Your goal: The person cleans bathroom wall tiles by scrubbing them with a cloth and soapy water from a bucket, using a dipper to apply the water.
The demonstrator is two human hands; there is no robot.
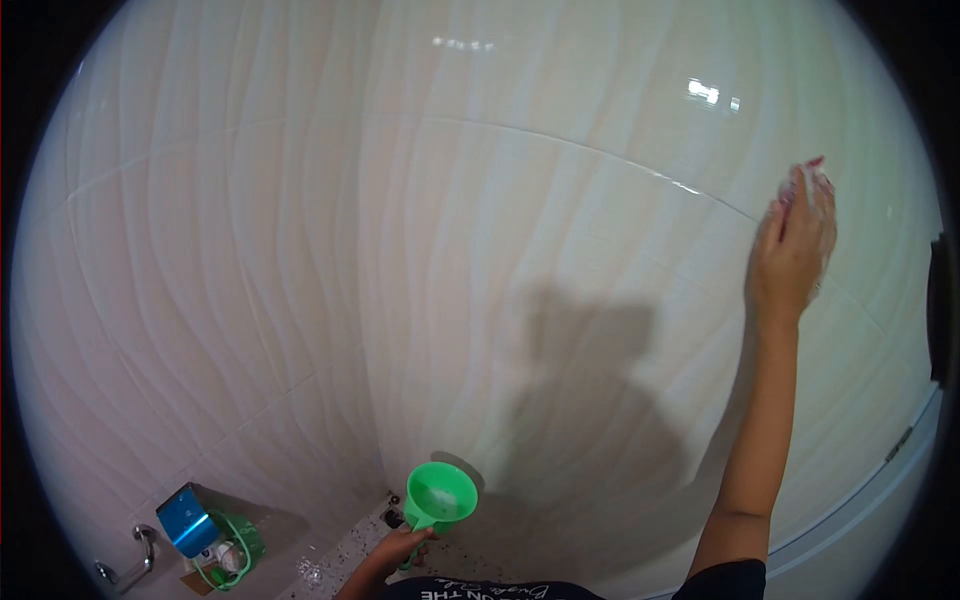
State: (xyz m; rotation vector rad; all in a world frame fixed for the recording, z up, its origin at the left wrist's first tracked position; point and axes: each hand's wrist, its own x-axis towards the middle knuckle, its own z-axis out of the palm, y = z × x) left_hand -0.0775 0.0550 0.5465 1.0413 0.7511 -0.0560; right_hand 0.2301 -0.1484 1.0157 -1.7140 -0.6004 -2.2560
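My left hand (pixel 400 551) is wrapped round the handle of a green plastic dipper (pixel 463 505), low at the bottom of the view. Some whitish liquid or suds show inside its bowl. At the far right my right arm reaches up, and my right hand (pixel 795 255) presses against the cream wavy-patterned tiled wall (pixel 450 250). Under its fingers is a soapy pinkish-red scrubber (pixel 787 202), mostly covered by the hand; its exact kind cannot be made out. White foam clings to the fingers.
A green basket (pixel 246 540) with small items stands at lower left, beside a shiny blue box (pixel 187 520). A chrome tap (pixel 145 550) is on the left wall. Speckled floor (pixel 345 555) shows in the corner, and a door frame (pixel 860 500) runs along the right.
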